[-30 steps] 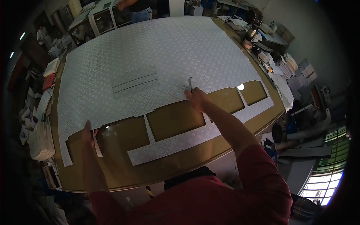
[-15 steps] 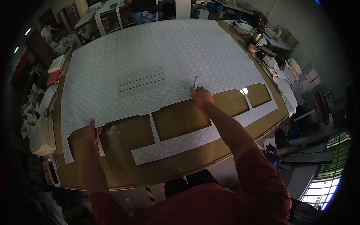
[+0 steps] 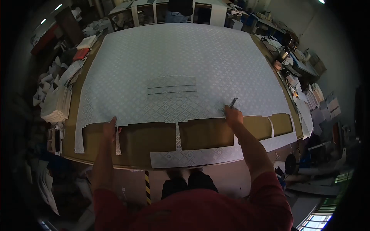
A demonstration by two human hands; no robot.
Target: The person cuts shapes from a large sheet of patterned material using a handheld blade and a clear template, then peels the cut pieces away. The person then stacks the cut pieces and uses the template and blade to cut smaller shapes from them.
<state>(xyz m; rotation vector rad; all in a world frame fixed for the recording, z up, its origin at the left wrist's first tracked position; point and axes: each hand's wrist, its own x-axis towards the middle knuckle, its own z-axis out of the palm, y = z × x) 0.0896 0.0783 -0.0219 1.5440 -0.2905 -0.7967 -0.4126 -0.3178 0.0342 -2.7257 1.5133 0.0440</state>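
A large pale patterned sheet covers most of the table, with rectangular openings cut along its near side. My left hand is closed on the sheet's near edge at the left, beside a narrow hanging strip. Fingers show both above and below that edge. At the right, my right hand is closed around a slim metallic tool whose end points up and away from me. This hand rests right at the sheet's edge; the exact kind of tool I cannot tell.
The brown tabletop shows through the openings. Stacked papers or cloth pieces line the left side, and clutter with a fan stands on the right. Another person stands at the far end.
The sheet has slid toward me, so its near strip now lies along the table's front edge. Both hands moved with it, keeping their holds. My view has also shifted.
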